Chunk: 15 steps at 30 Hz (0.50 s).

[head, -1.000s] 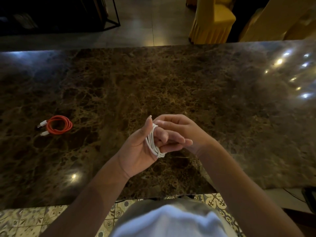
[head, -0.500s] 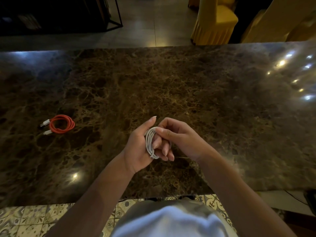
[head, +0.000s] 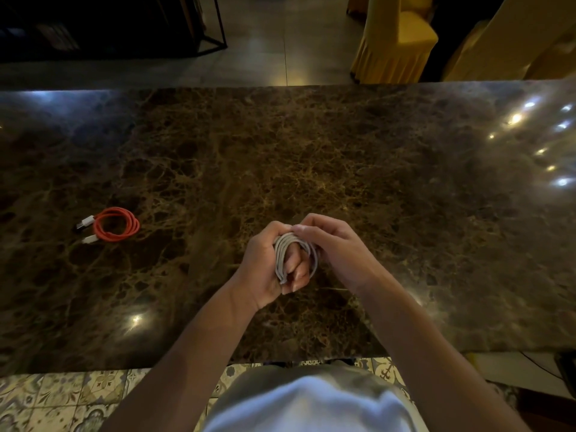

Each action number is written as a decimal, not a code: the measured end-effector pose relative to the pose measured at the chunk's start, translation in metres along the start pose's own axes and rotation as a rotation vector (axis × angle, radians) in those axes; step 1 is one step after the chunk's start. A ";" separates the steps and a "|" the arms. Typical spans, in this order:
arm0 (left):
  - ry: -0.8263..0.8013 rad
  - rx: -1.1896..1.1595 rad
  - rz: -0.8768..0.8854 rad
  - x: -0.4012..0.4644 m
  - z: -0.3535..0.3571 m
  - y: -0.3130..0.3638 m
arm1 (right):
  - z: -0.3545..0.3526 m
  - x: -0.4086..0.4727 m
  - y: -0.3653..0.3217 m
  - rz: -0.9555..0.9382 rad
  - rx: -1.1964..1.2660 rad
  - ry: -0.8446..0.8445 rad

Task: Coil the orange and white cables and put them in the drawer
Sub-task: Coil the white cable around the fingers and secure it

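A: What are the hands doing?

B: Both meet over the marble table (head: 374,188). The left hand (head: 265,266) has its fingers curled through the loops of the white cable (head: 282,255), and the right hand (head: 335,247) pinches the top of the coil.

A: And the orange cable (head: 117,224)?

B: Coiled flat on the table, well to the left of the left hand, its two white plugs on its left side. Beyond the hands, past the table's far edge, stands a yellow skirted chair (head: 394,42).
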<state>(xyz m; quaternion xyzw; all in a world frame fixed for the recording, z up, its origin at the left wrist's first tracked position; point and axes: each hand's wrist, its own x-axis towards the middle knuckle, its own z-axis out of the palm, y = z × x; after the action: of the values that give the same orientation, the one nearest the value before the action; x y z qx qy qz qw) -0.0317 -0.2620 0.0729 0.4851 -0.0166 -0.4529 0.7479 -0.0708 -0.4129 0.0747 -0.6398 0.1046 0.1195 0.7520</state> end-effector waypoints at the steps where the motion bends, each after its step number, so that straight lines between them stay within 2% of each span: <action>1: 0.011 0.018 0.020 0.001 0.000 -0.001 | -0.002 0.000 -0.003 -0.009 -0.016 0.013; 4: 0.044 0.030 0.054 0.002 0.002 -0.001 | -0.010 -0.004 -0.014 -0.048 -0.125 -0.051; 7: -0.063 -0.082 0.016 0.000 0.002 0.000 | -0.008 -0.009 -0.019 0.012 -0.165 -0.153; 10: -0.177 -0.222 -0.030 -0.005 -0.006 0.000 | -0.009 -0.013 -0.016 -0.060 -0.372 -0.102; 13: -0.177 -0.232 -0.027 -0.008 -0.013 -0.003 | -0.011 -0.017 -0.015 -0.193 -0.590 -0.116; 15: -0.137 -0.193 -0.007 -0.006 -0.015 -0.005 | -0.007 -0.018 -0.012 -0.273 -0.793 -0.021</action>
<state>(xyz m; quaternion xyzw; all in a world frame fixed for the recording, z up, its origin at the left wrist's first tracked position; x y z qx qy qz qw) -0.0311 -0.2474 0.0639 0.3788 -0.0226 -0.4872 0.7865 -0.0837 -0.4223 0.0902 -0.8865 -0.0428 0.0562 0.4574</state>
